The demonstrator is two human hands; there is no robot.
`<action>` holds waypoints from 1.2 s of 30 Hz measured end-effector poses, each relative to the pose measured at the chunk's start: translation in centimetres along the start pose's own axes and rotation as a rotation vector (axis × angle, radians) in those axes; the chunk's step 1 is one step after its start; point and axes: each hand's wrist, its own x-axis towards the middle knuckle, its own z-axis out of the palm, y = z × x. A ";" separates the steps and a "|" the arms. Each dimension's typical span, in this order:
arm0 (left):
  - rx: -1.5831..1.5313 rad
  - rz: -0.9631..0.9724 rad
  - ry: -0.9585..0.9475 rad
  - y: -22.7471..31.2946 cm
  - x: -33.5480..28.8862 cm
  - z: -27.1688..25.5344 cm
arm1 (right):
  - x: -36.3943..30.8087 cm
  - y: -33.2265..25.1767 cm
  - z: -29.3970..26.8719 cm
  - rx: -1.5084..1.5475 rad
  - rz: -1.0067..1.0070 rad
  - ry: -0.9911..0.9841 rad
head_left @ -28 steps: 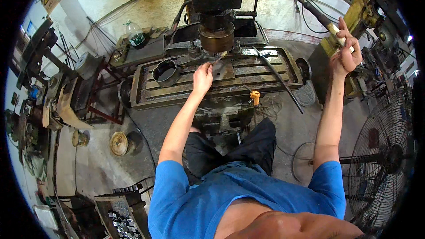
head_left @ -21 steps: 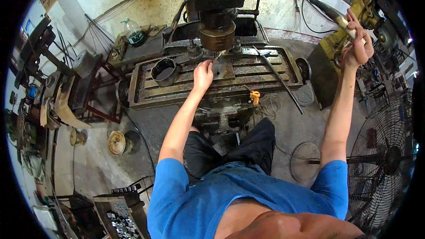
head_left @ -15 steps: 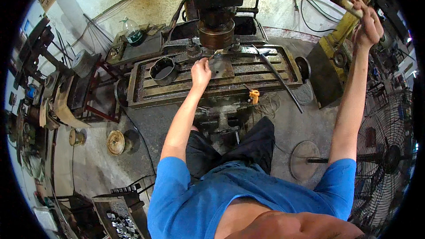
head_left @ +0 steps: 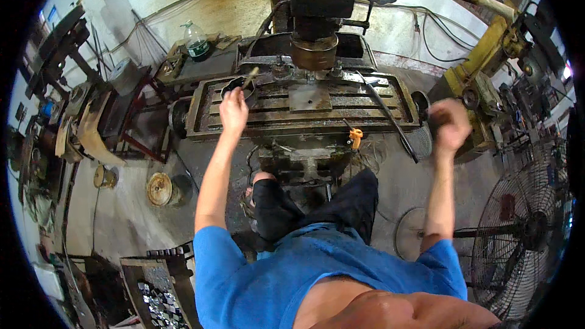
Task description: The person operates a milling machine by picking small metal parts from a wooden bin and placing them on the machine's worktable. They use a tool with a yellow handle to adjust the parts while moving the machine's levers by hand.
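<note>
My left hand (head_left: 234, 111) is closed on a small brush (head_left: 251, 75), its tip pointing up and away from me. Just behind those fingers is a dark round pot (head_left: 250, 99), partly hidden by the hand, on the slotted machine table (head_left: 207, 123). My right hand (head_left: 450, 125) is in the air off the table's right end, near the handwheel (head_left: 420, 103); motion blurs its fingers. Beyond the table's middle hangs the brown, round spindle head (head_left: 314, 52), above a flat plate (head_left: 309, 99).
A long lever (head_left: 478, 1) reaches out at the upper right. A dark bar (head_left: 390, 116) leans across the table's right side, with an orange air gun (head_left: 354, 137) hanging in front. A fan (head_left: 535, 229) stands at right; a bin of metal pieces (head_left: 161, 307) sits lower left.
My right hand has come off the lever and dropped down toward me. With the brush, my left hand has moved left from the table's middle to the pot.
</note>
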 end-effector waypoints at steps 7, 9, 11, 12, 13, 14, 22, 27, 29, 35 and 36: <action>0.490 0.147 -0.289 -3.1 1.4 0.3 | -22.0 12.4 10.6 0.244 1.386 -0.275; 0.543 0.193 -0.382 -2.8 1.1 0.1 | -22.4 12.7 12.2 0.412 1.390 -0.363; 0.525 0.123 -0.423 -2.1 0.9 0.1 | -22.6 12.5 13.4 0.346 1.447 -0.263; 0.508 0.110 -0.401 -2.0 1.0 -0.1 | -22.9 12.8 14.2 0.398 1.346 -0.200; 0.488 0.097 -0.381 -1.8 1.0 -0.2 | -24.0 13.9 15.2 0.443 1.246 -0.138; 0.471 0.082 -0.361 -1.8 1.1 -0.5 | -24.3 14.1 15.8 0.490 1.143 -0.079; 0.357 -0.008 -0.191 -4.8 -0.8 -8.0 | -15.3 6.6 12.3 0.613 0.874 0.060; 0.275 -0.210 -0.162 -9.5 -3.8 -12.5 | -6.9 2.5 10.3 -0.504 0.124 -0.490; 0.239 -0.259 -0.106 -11.7 -5.5 -13.9 | -6.2 2.1 12.0 -0.577 0.291 -0.641; 0.221 -0.444 -0.217 -15.0 -9.9 -17.1 | -4.9 3.7 18.0 -0.735 0.454 -0.969; 0.222 -0.476 -0.241 -15.0 -10.2 -17.6 | -4.7 4.8 18.9 -0.725 0.420 -0.936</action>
